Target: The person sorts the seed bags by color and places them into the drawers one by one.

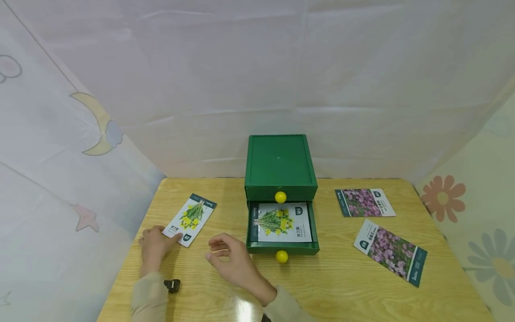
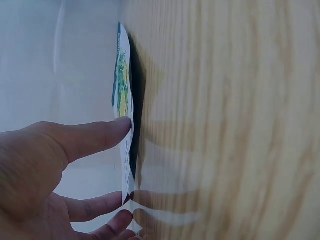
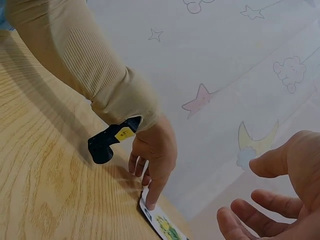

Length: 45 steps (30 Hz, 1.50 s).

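A white seed packet [image 1: 191,220] with yellow flowers lies slanted on the left of the table. My left hand [image 1: 155,246] grips its near end; in the left wrist view the thumb [image 2: 100,139] lies on the packet [image 2: 125,90], with the fingertips at its edge by the tabletop. My right hand [image 1: 235,261] hovers with loosely bent fingers and holds nothing, between that packet and the drawer. A matching yellow-flower packet [image 1: 281,222] rests in the pulled-out lower drawer [image 1: 263,249] of a green cabinet [image 1: 280,161].
Two seed packets with pink flowers lie on the right, one packet [image 1: 365,202] farther back and another packet [image 1: 392,252] nearer. Yellow knobs [image 1: 282,256] mark the drawers; the upper drawer [image 1: 257,193] is closed. A fabric backdrop [image 1: 201,89] borders the wooden table [image 1: 342,286].
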Motion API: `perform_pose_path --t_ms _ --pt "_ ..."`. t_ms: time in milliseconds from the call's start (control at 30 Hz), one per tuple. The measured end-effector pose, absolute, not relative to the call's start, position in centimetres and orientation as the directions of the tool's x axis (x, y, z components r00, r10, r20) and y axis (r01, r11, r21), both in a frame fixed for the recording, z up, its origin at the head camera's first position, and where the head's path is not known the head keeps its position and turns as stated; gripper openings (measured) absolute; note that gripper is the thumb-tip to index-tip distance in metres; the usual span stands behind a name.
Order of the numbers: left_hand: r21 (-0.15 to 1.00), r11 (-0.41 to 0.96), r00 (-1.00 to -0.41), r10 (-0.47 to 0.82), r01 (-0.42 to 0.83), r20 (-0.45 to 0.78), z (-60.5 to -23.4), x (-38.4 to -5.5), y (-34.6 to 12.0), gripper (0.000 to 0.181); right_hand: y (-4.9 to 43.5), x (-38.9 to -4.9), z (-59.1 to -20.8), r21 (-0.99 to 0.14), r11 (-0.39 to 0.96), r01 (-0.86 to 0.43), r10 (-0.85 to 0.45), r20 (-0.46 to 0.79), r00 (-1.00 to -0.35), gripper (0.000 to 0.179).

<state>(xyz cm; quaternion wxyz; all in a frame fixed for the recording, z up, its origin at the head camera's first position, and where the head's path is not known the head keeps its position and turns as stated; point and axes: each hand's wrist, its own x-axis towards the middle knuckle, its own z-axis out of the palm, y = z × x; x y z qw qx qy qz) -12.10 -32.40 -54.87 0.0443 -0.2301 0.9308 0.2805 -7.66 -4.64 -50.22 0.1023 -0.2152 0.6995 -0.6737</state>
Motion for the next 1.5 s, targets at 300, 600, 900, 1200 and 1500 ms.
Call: perform_pose_path --t_ms 300,600,900,1200,1500 --pt "0.579 0.691 -0.890 -0.430 -0.432 -0.151 -55.0 -11.8 -31.9 0.067 -5.1 -8.1 -51.0 -0.979 0.135 -0.151 -0.477 0.069 -0.876 0.031" --pt "0.707 0.565 -0.871 -0.466 -0.426 -0.152 -55.5 -11.6 -32.3 0.054 -5.7 -9.5 -52.3 -0.973 0.183 -0.138 -0.449 0.042 -0.893 0.035" --pt "0.896 0.150 -0.848 -0.418 -0.417 -0.325 -55.7 -10.9 -33.1 0.050 -6.6 -10.7 -52.8 -0.976 0.183 -0.121 -0.415 0.035 -0.909 0.041" --pt "0.883 0.178 -0.857 -0.383 -0.435 -0.345 -55.5 -9.0 -33.6 0.050 -7.6 -11.5 -53.9 -0.955 0.266 -0.130 -0.358 0.027 -0.933 0.054" --pt "0.877 0.212 -0.879 -0.320 -0.431 -0.354 -55.2 -7.1 -34.0 0.046 -8.8 -13.0 -56.0 -0.967 0.249 -0.055 -0.251 -0.010 -0.968 0.058"
